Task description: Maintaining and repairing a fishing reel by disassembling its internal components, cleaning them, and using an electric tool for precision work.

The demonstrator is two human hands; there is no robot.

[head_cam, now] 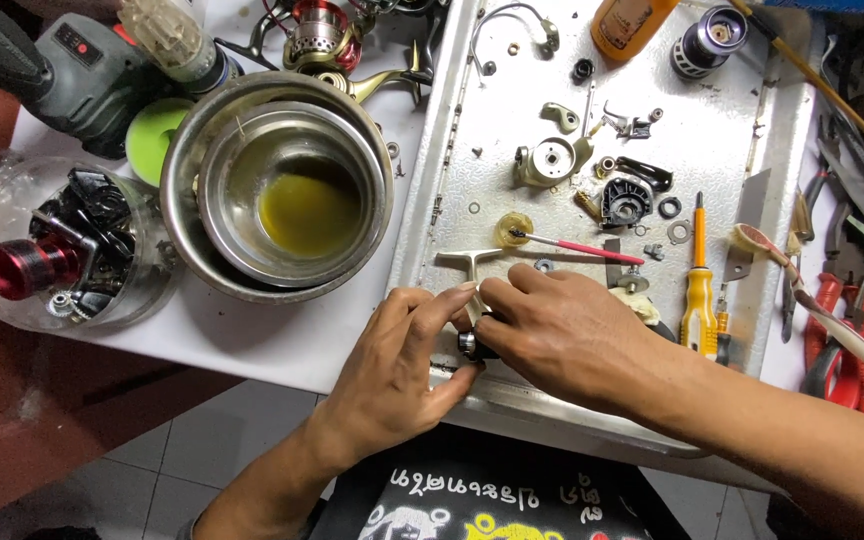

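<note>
Both my hands meet over the near edge of a metal tray (752, 180). My left hand (392, 365) and my right hand (562, 335) together grip a pale T-shaped reel part (469, 262) with a dark round piece (470, 346) at its lower end, mostly hidden by my fingers. Just beyond lie a yellow gear (514, 229) with a red-handled pick (577, 247) resting on it. Small reel parts are scattered across the tray: a grey housing (550, 162), a black frame piece (624, 200), washers and screws.
Nested steel bowls (282, 190) holding yellowish oil stand at left. A clear tub (62, 255) of reel parts with a red spool sits far left. A yellow screwdriver (697, 295), red pliers (837, 340), a brush (812, 300) and an orange bottle (627, 25) lie to the right.
</note>
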